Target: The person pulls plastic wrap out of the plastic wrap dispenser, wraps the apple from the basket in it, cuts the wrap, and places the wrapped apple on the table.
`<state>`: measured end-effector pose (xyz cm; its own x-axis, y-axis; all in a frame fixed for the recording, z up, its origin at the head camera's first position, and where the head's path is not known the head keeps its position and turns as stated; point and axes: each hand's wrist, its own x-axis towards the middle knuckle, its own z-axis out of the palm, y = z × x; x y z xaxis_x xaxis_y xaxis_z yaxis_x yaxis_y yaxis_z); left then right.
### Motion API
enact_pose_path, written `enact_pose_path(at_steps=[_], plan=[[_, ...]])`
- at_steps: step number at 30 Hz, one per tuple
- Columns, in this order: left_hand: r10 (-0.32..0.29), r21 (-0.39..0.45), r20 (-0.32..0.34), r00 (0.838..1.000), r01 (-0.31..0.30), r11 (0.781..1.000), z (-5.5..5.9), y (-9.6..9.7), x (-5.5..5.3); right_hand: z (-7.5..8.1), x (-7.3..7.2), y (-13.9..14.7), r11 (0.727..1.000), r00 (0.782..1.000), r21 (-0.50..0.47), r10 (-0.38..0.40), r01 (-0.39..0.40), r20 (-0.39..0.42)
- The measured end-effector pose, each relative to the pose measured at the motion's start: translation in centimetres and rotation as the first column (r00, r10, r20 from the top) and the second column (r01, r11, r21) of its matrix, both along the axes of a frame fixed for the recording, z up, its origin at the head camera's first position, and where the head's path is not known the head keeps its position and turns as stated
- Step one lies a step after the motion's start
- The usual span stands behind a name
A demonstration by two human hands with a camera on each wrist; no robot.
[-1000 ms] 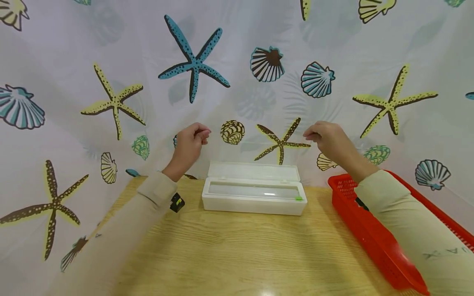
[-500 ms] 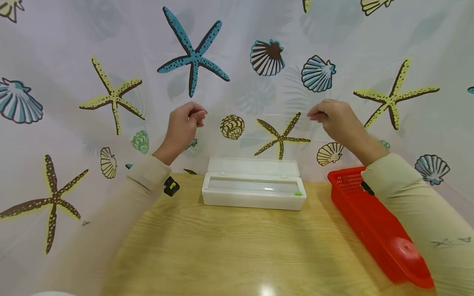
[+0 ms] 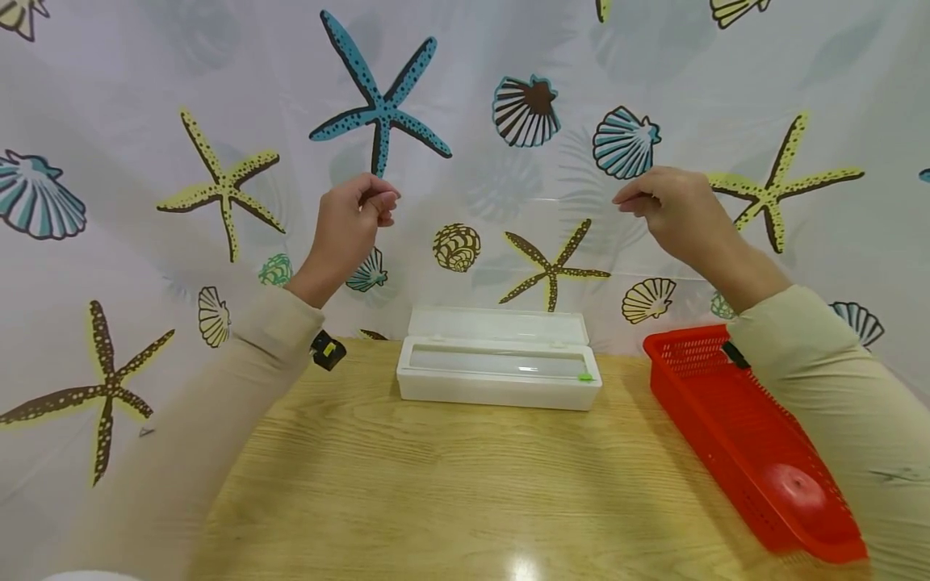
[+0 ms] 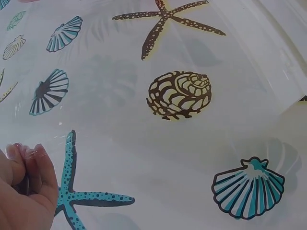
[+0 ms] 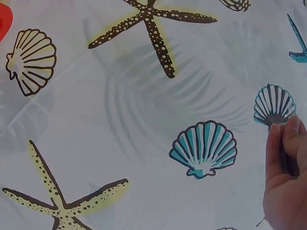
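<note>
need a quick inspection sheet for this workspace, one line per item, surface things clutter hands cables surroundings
surface: wood-grain table, with a bright glare spot near the front edge of the head view
job's things: white box, lid open at the back, green piece at its right end; what looks like clear film above, hard to see
clutter: red basket at right, partly hidden by a sleeve
grips: left hand and right hand raised above box level, each apparently pinching the film
cables: nothing seen
surroundings: pale sheet printed with starfish and shells behind the table
</note>
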<state>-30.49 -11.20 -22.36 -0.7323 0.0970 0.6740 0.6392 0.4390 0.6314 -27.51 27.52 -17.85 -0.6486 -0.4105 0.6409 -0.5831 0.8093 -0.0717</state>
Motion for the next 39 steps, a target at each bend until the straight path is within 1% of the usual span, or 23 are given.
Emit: enact_pose_path(at_steps=[6,12,18,22,26,30,36,39], plan=[[0.006,-0.001,-0.019,1.0,-0.006,1.0,1.2,-0.2,0.8,1.3,0.7,-0.1,1.0,0.999,0.022,-0.012,0.013,-0.042],[0.007,0.004,-0.011,1.0,-0.007,1.0,2.5,-0.3,2.1,2.5,1.9,0.0,1.0,0.998,0.017,-0.006,0.007,-0.064],[0.0,-0.005,-0.025,1.0,0.0,1.0,3.2,-0.6,3.2,3.2,3.3,0.2,1.0,0.997,0.004,-0.001,0.001,-0.079],[-0.024,-0.006,-0.031,0.999,0.024,1.0,3.7,-0.9,4.2,3.6,4.7,0.1,1.0,0.997,0.014,-0.009,0.01,-0.079],[-0.042,-0.031,-0.042,0.998,0.04,0.999,3.8,-1.5,5.6,3.7,6.1,0.0,1.0,0.996,0.022,-0.004,0.006,-0.088],[-0.071,-0.065,-0.059,0.996,0.067,0.996,3.6,-2.0,7.2,3.7,7.3,0.2,0.999,0.994,0.025,0.039,-0.037,-0.105],[-0.138,-0.096,-0.072,0.988,0.131,0.987,3.0,-2.1,9.1,3.4,8.9,0.7,0.998,0.996,0.033,0.062,-0.06,-0.06],[-0.167,-0.114,-0.082,0.983,0.157,0.981,2.7,-2.3,10.0,3.2,9.7,1.0,0.996,0.995,0.03,0.09,-0.089,-0.046]])
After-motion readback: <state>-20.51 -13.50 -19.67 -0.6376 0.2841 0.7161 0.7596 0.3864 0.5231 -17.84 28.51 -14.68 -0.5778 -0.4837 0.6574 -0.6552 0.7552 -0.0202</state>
